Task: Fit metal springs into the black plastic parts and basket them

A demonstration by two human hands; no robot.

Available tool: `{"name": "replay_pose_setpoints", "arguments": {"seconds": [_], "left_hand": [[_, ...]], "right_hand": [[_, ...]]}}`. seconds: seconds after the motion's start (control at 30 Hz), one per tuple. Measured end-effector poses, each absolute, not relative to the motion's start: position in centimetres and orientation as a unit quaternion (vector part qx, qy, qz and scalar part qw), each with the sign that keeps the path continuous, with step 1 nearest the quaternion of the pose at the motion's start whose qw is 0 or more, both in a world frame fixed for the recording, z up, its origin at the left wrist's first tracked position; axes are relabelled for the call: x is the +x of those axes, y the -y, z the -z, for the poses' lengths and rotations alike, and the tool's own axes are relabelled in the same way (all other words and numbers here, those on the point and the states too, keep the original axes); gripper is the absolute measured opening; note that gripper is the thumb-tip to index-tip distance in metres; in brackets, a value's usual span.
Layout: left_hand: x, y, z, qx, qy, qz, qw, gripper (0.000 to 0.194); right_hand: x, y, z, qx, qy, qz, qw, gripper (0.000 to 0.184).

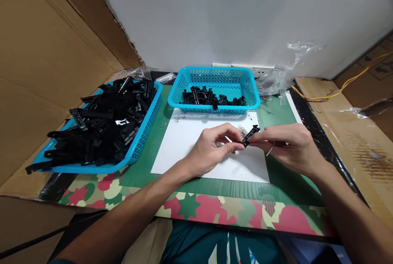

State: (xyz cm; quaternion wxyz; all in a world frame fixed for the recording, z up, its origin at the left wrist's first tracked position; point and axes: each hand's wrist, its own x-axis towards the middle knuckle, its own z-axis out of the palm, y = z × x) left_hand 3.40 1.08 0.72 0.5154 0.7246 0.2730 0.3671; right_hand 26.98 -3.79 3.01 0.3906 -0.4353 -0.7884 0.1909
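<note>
The person's left hand (210,149) pinches the near end of a slender black plastic part (252,134) between thumb and fingertips, while the right hand (290,145) closes on the same part from the right; it is held tilted above the right portion of a white sheet (181,153). A thin metal rod (270,149) juts from under the right hand's fingers. Just beyond the part lies a heap of small silvery pieces (242,130), and a sparser scatter sits at the sheet's far left. Past the far edge stands a blue perforated basket (211,75) with some black parts inside. To the left, a larger load of black parts (101,125) fills a second blue basket (145,133). A clear plastic bag (276,80) lies at far right, near a yellow wire (344,86).
</note>
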Motion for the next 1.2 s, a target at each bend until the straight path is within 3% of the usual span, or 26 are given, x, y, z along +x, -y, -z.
{"name": "replay_pose_setpoints", "arguments": {"seconds": [0.2,0.43,0.7,0.83,0.93,1.03,1.2], "left_hand": [[3.1,-1.2,-0.2,0.865,-0.251,-0.29,0.324,0.02],[3.2,-1.4,0.5,0.894,-0.217,-0.316,0.232,0.018],[3.4,-1.3,0.4,0.908,-0.188,-0.31,0.211,0.012],[3.4,-1.3,0.5,0.911,-0.191,-0.31,0.196,0.01],[3.3,-1.3,0.6,0.908,-0.195,-0.314,0.196,0.011],[3.3,-1.3,0.7,0.901,-0.197,-0.321,0.214,0.01],[3.4,-1.3,0.9,0.895,-0.187,-0.338,0.221,0.009]], "right_hand": [[27.5,3.5,-2.8,-0.483,0.813,-0.221,0.237,0.02],[27.7,3.7,-3.3,-0.483,0.804,-0.271,0.217,0.011],[28.4,3.3,-3.7,-0.447,0.793,-0.299,0.286,0.03],[27.6,3.1,-3.4,-0.487,0.714,-0.309,0.397,0.017],[26.3,3.3,-2.6,-0.512,0.595,-0.4,0.474,0.018],[25.1,3.5,-1.6,-0.502,0.539,-0.47,0.486,0.027],[24.3,3.7,-0.9,-0.514,0.54,-0.447,0.495,0.031]]}}
